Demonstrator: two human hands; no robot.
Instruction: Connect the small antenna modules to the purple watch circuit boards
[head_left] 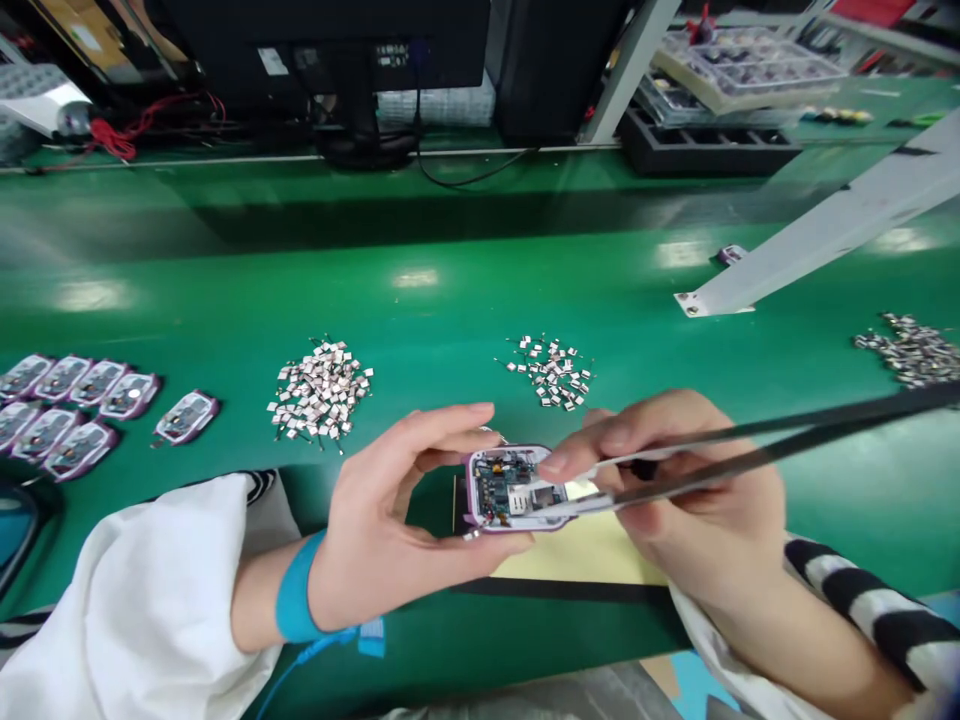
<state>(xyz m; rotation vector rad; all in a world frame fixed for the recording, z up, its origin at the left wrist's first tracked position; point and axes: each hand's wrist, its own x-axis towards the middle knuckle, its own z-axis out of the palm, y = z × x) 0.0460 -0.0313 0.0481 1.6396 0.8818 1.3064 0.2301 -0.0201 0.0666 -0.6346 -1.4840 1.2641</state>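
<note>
My left hand (390, 510) grips a small purple-and-white device case (471, 490) between thumb and fingers. The case lies open side up, with a circuit board (495, 482) showing inside. A tiny silver part (472, 534) sits at its lower left corner, by my thumb. My right hand (705, 510) is closed around long tweezers (780, 455), dark at the back and pale toward the tips. One tip reaches over the board near a silver socket; whether it touches is unclear. My right index finger rests at the case's right side. Beneath is a yellow pad (577, 555).
Two piles of small silver parts with leads (322, 390) (559, 375) lie beyond my hands. Several similar cases (75, 460) are at left; another pile (911, 350) is far right. A white metal brace (817, 225) slants down at right. A monitor (337, 45) stands behind.
</note>
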